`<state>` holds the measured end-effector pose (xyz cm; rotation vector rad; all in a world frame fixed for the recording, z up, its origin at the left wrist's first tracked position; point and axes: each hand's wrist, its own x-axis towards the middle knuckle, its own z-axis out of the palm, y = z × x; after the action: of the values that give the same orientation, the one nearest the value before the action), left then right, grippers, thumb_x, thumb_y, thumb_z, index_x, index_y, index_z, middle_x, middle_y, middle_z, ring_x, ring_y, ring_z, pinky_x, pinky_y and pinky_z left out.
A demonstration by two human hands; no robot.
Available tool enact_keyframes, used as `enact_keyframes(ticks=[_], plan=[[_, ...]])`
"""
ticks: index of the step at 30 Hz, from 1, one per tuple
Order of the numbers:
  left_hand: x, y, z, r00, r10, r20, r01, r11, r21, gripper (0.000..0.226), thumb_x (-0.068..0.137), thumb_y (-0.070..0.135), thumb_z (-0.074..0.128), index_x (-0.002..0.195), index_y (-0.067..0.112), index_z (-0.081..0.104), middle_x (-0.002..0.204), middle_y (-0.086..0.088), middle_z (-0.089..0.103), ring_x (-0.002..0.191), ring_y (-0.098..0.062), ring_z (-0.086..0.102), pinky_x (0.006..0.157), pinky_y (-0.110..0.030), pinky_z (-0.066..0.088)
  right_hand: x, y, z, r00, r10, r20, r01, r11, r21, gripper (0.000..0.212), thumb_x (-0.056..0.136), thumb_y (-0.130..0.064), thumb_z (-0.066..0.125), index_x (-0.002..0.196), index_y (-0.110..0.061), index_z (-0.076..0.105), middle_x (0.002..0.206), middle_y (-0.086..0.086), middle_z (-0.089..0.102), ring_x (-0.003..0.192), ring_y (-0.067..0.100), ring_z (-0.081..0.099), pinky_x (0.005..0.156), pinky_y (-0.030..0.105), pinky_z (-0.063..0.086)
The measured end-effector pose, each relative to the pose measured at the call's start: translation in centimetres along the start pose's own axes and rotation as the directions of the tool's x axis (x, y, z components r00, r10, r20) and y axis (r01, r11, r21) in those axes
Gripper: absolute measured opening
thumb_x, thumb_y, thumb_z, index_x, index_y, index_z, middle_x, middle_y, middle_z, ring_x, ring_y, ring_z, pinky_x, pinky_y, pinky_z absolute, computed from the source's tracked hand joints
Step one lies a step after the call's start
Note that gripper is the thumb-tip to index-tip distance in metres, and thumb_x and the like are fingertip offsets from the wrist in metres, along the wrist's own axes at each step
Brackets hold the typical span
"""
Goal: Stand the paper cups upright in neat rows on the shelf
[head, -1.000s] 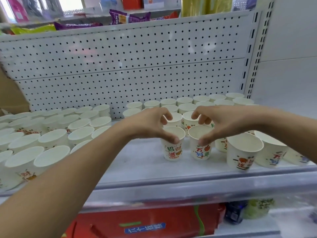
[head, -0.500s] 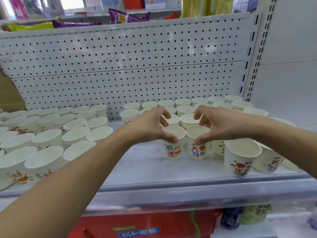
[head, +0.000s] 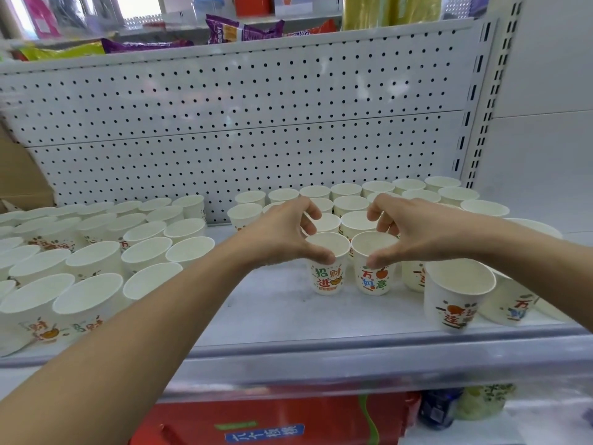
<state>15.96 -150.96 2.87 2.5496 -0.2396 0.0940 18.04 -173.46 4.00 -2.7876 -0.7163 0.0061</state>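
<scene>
Two white printed paper cups stand upright side by side on the grey shelf [head: 276,309]. My left hand [head: 282,232] pinches the rim of the left cup [head: 328,277] between thumb and fingers. My right hand [head: 414,229] grips the rim of the right cup [head: 373,279] the same way. Behind them, rows of upright cups [head: 349,200] run back to the pegboard. A large block of upright cups [head: 96,252] fills the shelf's left side.
A bigger-looking cup [head: 457,293] stands near the front edge at right, with more cups [head: 510,303] under my right forearm. The perforated back panel [head: 256,130] closes the rear. Snack bags [head: 240,30] lie on the shelf above. A red box [head: 272,422] sits below.
Both hands, each holding its cup, have shifted slightly back and together; the two cups now stand closer to the rows behind. The view has tilted up a little.
</scene>
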Motion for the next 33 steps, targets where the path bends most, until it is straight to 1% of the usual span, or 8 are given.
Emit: enact_keyframes(ticks=[4, 6, 11, 17, 20, 23, 29, 33], plan=[[-0.9, 0.4, -0.2, 1.000, 0.013, -0.023, -0.013, 1.000, 0.024, 0.067, 0.065, 0.048, 0.084, 0.119, 0.027, 0.051, 0.110, 0.010, 0.060, 0.097, -0.007, 0.060, 0.090, -0.038, 0.053, -0.3, -0.5, 0.0, 0.999, 0.012, -0.040, -0.013, 0.999, -0.038, 0.070, 0.071, -0.063, 0.069, 0.127, -0.030, 0.041, 0.123, -0.008, 0.055, 0.106, 0.013, 0.053, 0.090, 0.034, 0.046], [-2.0, 0.5, -0.5, 0.995, 0.039, -0.089, -0.037, 0.999, 0.028, 0.060, 0.070, 0.048, 0.080, 0.119, 0.027, 0.053, 0.113, 0.010, 0.060, 0.101, -0.007, 0.058, 0.092, -0.035, 0.051, -0.6, -1.4, -0.1, 0.985, -0.042, -0.168, 0.030, 0.997, -0.071, 0.061, 0.076, -0.060, 0.064, 0.125, -0.029, 0.047, 0.123, -0.010, 0.056, 0.107, 0.010, 0.053, 0.090, 0.033, 0.046], [-7.8, -0.9, -0.6, 0.898, 0.185, -0.399, -0.213, 0.977, -0.026, 0.029, 0.083, 0.034, 0.073, 0.108, 0.024, 0.064, 0.104, 0.015, 0.065, 0.098, 0.002, 0.058, 0.083, -0.012, 0.044, -1.2, -6.7, 1.4, 0.823, -0.257, -0.507, 0.355, 0.929, 0.104, 0.028, 0.083, -0.048, 0.056, 0.101, -0.028, 0.063, 0.094, -0.019, 0.062, 0.088, 0.004, 0.059, 0.076, 0.036, 0.052], [-15.5, -8.6, -5.0, 0.820, 0.079, -0.566, -0.024, 0.994, 0.105, 0.017, 0.089, 0.030, 0.067, 0.105, 0.025, 0.068, 0.108, 0.016, 0.065, 0.093, 0.001, 0.057, 0.077, -0.015, 0.041, 2.4, -13.9, 5.7, 0.830, -0.474, -0.295, 0.520, 0.848, 0.100, 0.024, 0.090, -0.038, 0.060, 0.113, -0.032, 0.060, 0.110, -0.018, 0.058, 0.094, 0.001, 0.053, 0.083, 0.033, 0.050], [-18.9, -12.1, -7.7, 0.845, -0.017, -0.535, 0.127, 0.977, 0.170, 0.028, 0.086, 0.039, 0.064, 0.110, 0.025, 0.068, 0.112, 0.014, 0.063, 0.105, -0.001, 0.054, 0.085, -0.016, 0.039, 3.9, -17.2, 7.3, 0.795, -0.572, -0.200, 0.600, 0.789, 0.132, 0.030, 0.089, -0.033, 0.063, 0.118, -0.035, 0.058, 0.117, -0.016, 0.055, 0.097, -0.001, 0.049, 0.086, 0.026, 0.046], [-20.8, -14.2, -9.1, 0.879, -0.089, -0.468, 0.229, 0.940, 0.252, 0.038, 0.079, 0.049, 0.072, 0.108, 0.025, 0.071, 0.109, 0.011, 0.065, 0.110, -0.007, 0.054, 0.095, -0.031, 0.044, 4.6, -19.4, 8.5, 0.756, -0.635, -0.158, 0.648, 0.760, 0.045, 0.029, 0.086, -0.034, 0.067, 0.115, -0.034, 0.061, 0.116, -0.013, 0.053, 0.098, -0.001, 0.041, 0.089, 0.032, 0.045], [-20.7, -15.2, -9.8, 0.904, -0.002, -0.428, 0.179, 0.910, 0.373, 0.006, 0.078, 0.037, 0.077, 0.080, 0.033, 0.074, 0.086, 0.015, 0.069, 0.093, -0.011, 0.059, 0.085, -0.043, 0.048, 4.6, -20.8, 9.6, 0.753, -0.631, -0.186, 0.635, 0.771, -0.044, 0.011, 0.089, -0.036, 0.063, 0.098, -0.029, 0.065, 0.101, -0.010, 0.054, 0.089, 0.002, 0.034, 0.078, 0.041, 0.048], [-19.5, -14.4, -8.9, 0.918, 0.057, -0.391, 0.068, 0.952, 0.299, 0.009, 0.080, 0.042, 0.073, 0.076, 0.035, 0.071, 0.087, 0.017, 0.067, 0.093, -0.010, 0.056, 0.084, -0.042, 0.046, 2.9, -19.6, 9.0, 0.776, -0.593, -0.216, 0.590, 0.803, -0.084, 0.011, 0.092, -0.034, 0.060, 0.096, -0.026, 0.066, 0.100, -0.010, 0.054, 0.095, 0.008, 0.043, 0.073, 0.037, 0.047]])
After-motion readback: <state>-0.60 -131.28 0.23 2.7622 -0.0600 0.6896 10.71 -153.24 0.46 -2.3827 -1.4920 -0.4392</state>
